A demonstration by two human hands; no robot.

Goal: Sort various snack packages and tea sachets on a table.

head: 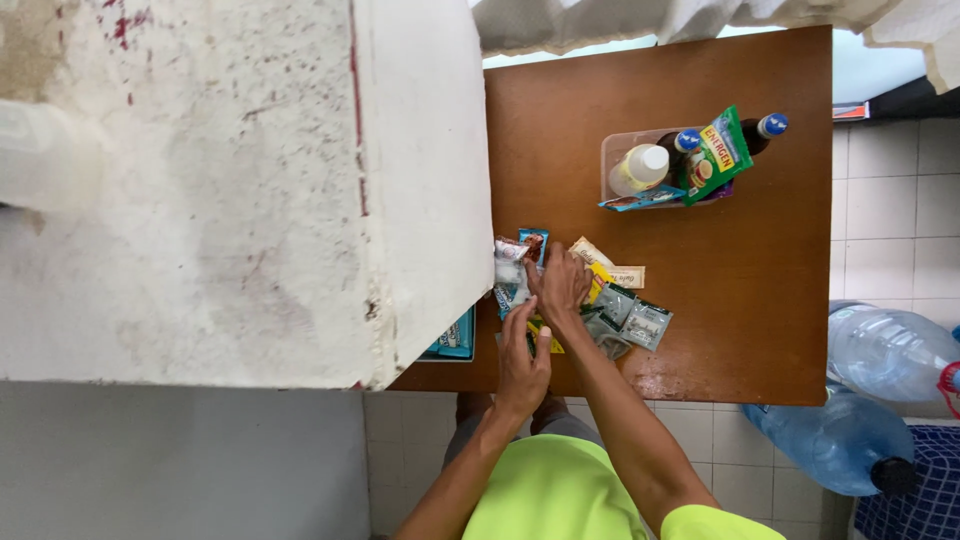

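Observation:
A heap of small sachets [610, 305] in grey, yellow, blue and white lies near the front edge of a brown wooden table [760, 280]. My right hand [562, 285] lies flat on the heap with its fingers spread, covering several packets. My left hand [522, 365] rests just below it at the front of the heap, fingers on a yellow packet [548, 343]; whether it grips that packet is unclear. Both forearms reach up from a lime-green shirt [560, 495].
A clear plastic tub [620, 150] at the table's back holds bottles and a green sachet [718, 155]. A large white block [240, 190] fills the left side. A teal box [455, 340] sits under its edge. Big water jugs [880, 400] stand on the tiled floor at right.

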